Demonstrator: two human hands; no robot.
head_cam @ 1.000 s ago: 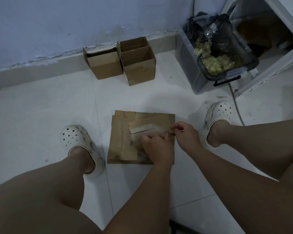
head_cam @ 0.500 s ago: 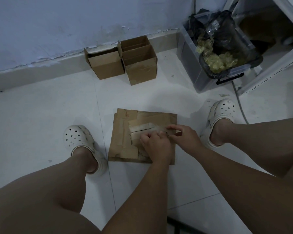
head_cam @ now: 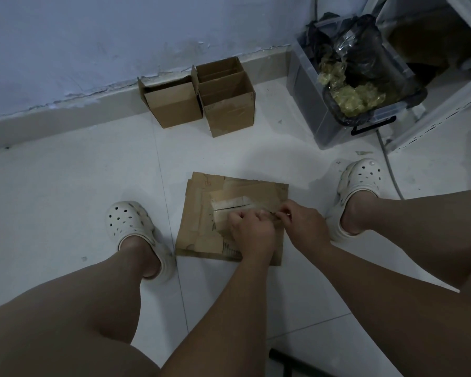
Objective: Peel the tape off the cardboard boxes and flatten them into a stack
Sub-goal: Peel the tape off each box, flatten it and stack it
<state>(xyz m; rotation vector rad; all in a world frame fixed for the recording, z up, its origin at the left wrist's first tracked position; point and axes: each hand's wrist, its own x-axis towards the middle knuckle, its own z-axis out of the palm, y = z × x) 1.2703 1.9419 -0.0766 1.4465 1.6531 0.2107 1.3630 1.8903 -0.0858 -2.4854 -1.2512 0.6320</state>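
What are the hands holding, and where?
Left hand grips the small box at its near side; right hand pinches its tape at the right end.

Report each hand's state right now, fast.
Left hand: curled, gripping the small taped box.
Right hand: pinching the tape at the box's edge.

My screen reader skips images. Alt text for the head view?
The left hand holds a small box, the right hand pinches its tape, atop a stack of flat cardboard on the floor; two open boxes stand by the wall.
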